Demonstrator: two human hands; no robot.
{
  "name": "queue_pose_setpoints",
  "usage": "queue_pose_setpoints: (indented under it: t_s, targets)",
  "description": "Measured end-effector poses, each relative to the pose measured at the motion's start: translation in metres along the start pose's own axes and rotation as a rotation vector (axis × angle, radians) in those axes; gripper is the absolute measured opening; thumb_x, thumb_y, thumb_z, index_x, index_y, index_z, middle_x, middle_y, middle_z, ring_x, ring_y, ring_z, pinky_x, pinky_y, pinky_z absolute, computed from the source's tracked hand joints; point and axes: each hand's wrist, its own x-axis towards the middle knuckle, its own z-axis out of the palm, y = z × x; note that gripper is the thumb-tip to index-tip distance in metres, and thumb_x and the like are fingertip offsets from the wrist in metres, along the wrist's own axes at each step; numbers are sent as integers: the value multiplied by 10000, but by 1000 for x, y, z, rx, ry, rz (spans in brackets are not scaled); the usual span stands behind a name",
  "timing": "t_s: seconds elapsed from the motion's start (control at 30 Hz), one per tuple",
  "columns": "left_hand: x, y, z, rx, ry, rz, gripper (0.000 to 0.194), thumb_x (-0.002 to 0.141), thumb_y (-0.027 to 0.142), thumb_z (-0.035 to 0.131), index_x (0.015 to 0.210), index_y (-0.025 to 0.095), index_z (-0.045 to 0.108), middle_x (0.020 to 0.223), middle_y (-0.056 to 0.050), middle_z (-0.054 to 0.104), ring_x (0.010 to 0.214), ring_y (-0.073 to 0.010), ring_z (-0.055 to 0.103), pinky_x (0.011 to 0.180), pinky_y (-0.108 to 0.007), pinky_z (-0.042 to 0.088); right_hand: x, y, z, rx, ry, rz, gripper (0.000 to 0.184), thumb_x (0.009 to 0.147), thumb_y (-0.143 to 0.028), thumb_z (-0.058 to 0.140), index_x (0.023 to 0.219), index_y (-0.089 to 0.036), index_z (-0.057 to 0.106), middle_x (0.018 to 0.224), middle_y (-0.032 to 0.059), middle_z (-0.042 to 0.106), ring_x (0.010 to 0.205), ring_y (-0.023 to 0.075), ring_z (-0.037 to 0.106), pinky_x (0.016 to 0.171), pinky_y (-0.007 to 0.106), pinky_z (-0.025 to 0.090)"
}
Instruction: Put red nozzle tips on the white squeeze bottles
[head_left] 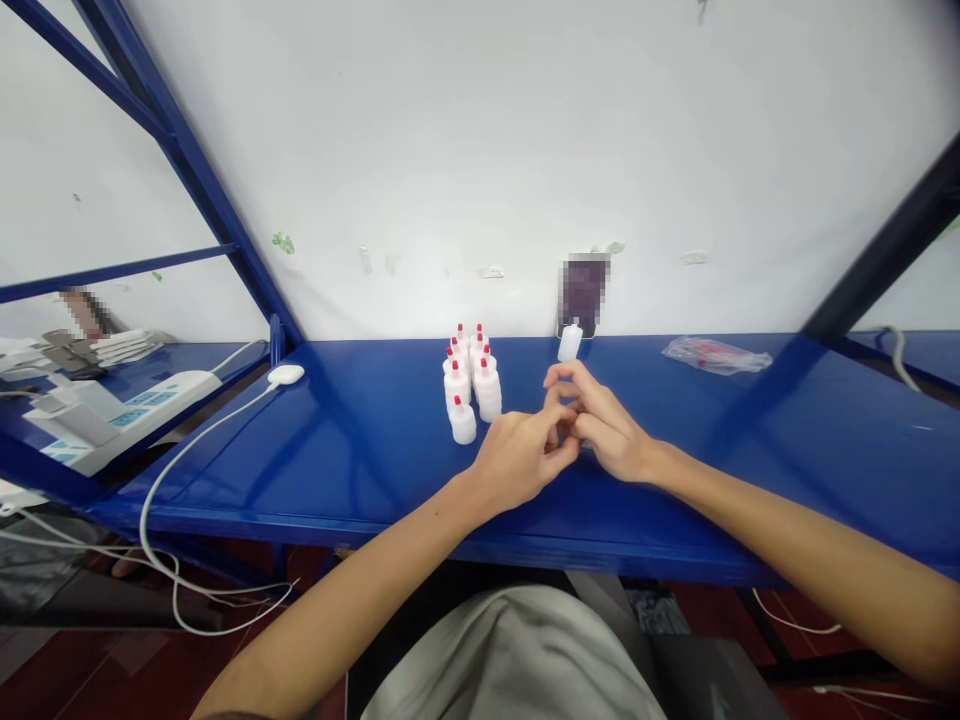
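Note:
My left hand [523, 455] and my right hand [609, 430] meet above the blue table, their fingers curled and pinched against each other. Anything between the fingertips is hidden or too small to make out. Just beyond my right fingers is a small white plastic bottle [570, 343], slightly tilted in view, with a pale nozzle and no red cap. Left of my hands, several white squeeze bottles [489, 393] with red tips stand upright in two close rows. The nearest bottle [463, 424] is at the front of the left row.
A dark, blurred-out phone-like object [583, 290] leans against the wall. To the right lies a clear plastic bag [716, 355] with red pieces inside. A white round-ended cable [286, 375] crosses the left of the blue table [360, 440]. Farther left is a power strip [135, 415].

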Motion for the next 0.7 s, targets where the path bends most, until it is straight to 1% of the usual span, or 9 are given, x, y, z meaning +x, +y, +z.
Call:
queue_pose_setpoints:
  t_s: [0.17, 0.23, 0.3, 0.33, 0.4, 0.47, 0.57, 0.63, 0.7]
  targets:
    - [-5, -1, 3, 66, -10, 57, 128, 930, 246, 508, 999, 192, 602, 677, 30, 640, 552, -114, 573, 546, -225, 360, -4, -4, 8, 5, 22, -34, 348, 786, -161, 456, 1119, -237, 392, 825, -11, 554, 558, 128, 523, 481, 254, 418]
    - [-8, 1, -4, 66, 30, 49, 170, 949, 243, 480, 1070, 199, 592, 684, 35, 642, 552, -111, 571, 545, -224, 357, -2, -2, 9, 55, 69, -53, 329, 828, -248, 504, 1140, -241, 398, 835, -5, 560, 576, 132, 527, 497, 260, 427]
    - [-11, 2, -19, 56, 113, 5, 192, 975, 278, 448, 1082, 198, 585, 656, 44, 629, 533, -103, 551, 542, -221, 353, 5, 4, 2, 97, 139, -73, 369, 848, -359, 537, 1178, -251, 413, 842, -1, 572, 582, 137, 532, 506, 270, 434]
    - [-13, 2, -29, 56, 164, -32, 208, 984, 314, 439, 1069, 194, 587, 633, 48, 618, 525, -101, 537, 541, -220, 350, 11, 8, -6, 99, 194, -82, 376, 845, -391, 545, 1178, -255, 433, 834, -2, 578, 578, 139, 533, 505, 272, 433]
    - [-18, -2, -51, 76, 245, -88, 218, 979, 354, 458, 1006, 190, 598, 621, 49, 617, 535, -96, 528, 592, -220, 382, 30, 19, -29, 102, 353, -89, 298, 827, -348, 548, 1101, -266, 467, 779, -19, 584, 539, 135, 528, 493, 272, 429]
    - [-23, -11, -73, 75, 265, -152, 205, 950, 365, 511, 942, 187, 612, 572, 58, 606, 518, -92, 523, 631, -222, 405, 54, 30, -58, 88, 521, -95, 254, 765, -250, 560, 1007, -268, 481, 721, -32, 579, 531, 134, 526, 507, 270, 439]
    - [-26, -25, -94, 34, 301, -280, 251, 897, 425, 582, 889, 180, 635, 504, 63, 578, 467, -95, 502, 591, -225, 406, 92, 48, -95, 90, 725, -88, 217, 732, -210, 544, 929, -268, 476, 670, -41, 552, 514, 129, 501, 492, 261, 437]
    - [-25, -32, -100, 3, 317, -341, 285, 875, 457, 599, 865, 177, 648, 482, 59, 573, 447, -99, 494, 557, -226, 397, 113, 59, -108, 80, 781, -38, 248, 690, -174, 550, 901, -267, 456, 657, -53, 537, 499, 119, 485, 487, 257, 430]
    - [-23, -35, -102, -11, 325, -357, 300, 866, 469, 604, 854, 174, 653, 482, 53, 577, 442, -101, 493, 542, -229, 391, 127, 69, -112, 58, 777, -1, 292, 647, -129, 531, 887, -267, 438, 651, -60, 520, 509, 117, 480, 491, 255, 427]
